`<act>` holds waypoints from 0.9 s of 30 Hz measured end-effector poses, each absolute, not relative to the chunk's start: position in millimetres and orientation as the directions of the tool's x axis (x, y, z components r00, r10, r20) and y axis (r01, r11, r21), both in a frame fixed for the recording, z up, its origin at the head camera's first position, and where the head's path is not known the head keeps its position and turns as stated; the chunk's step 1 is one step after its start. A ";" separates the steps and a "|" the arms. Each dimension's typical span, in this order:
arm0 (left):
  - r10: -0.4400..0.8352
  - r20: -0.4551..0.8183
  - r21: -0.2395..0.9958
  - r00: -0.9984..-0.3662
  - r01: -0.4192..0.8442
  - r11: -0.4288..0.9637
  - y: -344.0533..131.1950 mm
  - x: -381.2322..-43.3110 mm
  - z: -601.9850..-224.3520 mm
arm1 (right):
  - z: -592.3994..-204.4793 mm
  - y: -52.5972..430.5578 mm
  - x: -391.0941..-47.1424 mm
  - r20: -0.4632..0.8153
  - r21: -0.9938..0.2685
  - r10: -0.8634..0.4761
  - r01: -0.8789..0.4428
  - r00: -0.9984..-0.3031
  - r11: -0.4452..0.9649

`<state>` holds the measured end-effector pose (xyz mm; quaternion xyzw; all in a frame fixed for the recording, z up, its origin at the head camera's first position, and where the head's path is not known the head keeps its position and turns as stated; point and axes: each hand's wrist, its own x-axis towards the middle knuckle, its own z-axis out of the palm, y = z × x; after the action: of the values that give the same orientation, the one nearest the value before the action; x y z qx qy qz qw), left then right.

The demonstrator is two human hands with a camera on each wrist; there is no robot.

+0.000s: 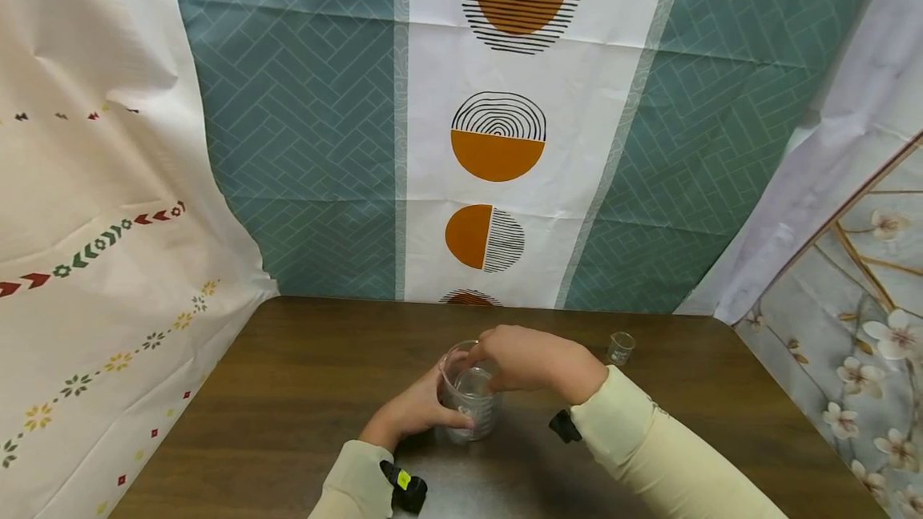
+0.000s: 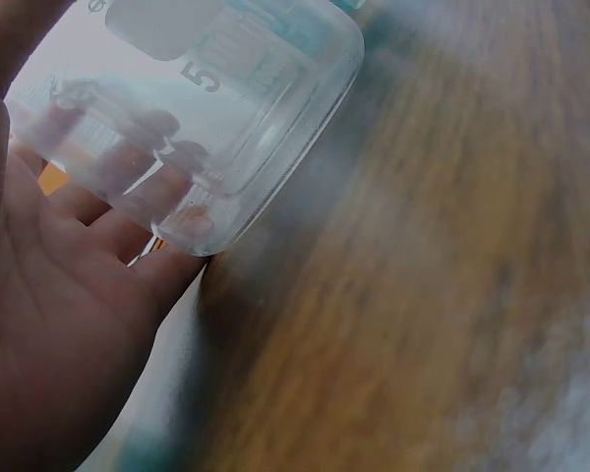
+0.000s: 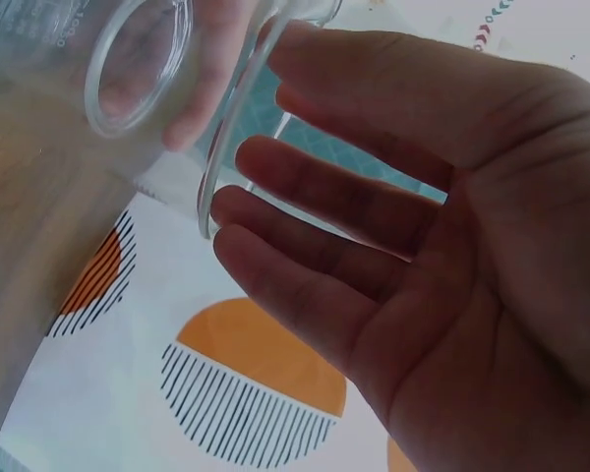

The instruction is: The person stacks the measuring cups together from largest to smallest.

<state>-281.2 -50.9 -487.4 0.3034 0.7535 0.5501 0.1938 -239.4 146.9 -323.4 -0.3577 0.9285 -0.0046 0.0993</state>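
My left hand [image 1: 418, 408] grips a large clear glass beaker [image 1: 481, 424] around its side, thumb in front and fingers behind. Inside it sits a smaller glass beaker [image 1: 473, 383], its round rim [image 3: 103, 84] visible through the wall in the right wrist view. Printed markings show on the glass in the left wrist view. My right hand [image 1: 532, 359] hovers over the large beaker's mouth. In the right wrist view its loosely extended fingers [image 3: 324, 192] have their tips right at the large beaker's rim, and the thumb is close to the spout.
A tiny glass beaker [image 1: 621, 348] stands farther back on the right of the brown wooden table [image 1: 324, 359]. Patterned cloths [image 1: 310, 142] hang behind the table and along both sides. Each wrist wears a black camera strap.
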 end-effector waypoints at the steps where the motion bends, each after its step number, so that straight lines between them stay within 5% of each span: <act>1: 0.670 0.041 0.946 -0.741 0.245 0.213 -51.0 -281.0 -486.7 | -323.0 147.4 -239.6 -0.181 -0.076 -0.667 -0.666 -0.723 0.742; 27: 0.677 0.077 0.952 -0.732 0.257 0.169 -48.1 -280.3 -487.7 | -317.2 165.9 -240.5 -0.094 -0.064 -0.698 -0.696 -0.710 0.716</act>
<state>-280.3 -48.1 -487.7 0.3146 0.7415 0.5624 0.1867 -240.5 165.9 -317.2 -0.3769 0.9245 -0.0118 0.0558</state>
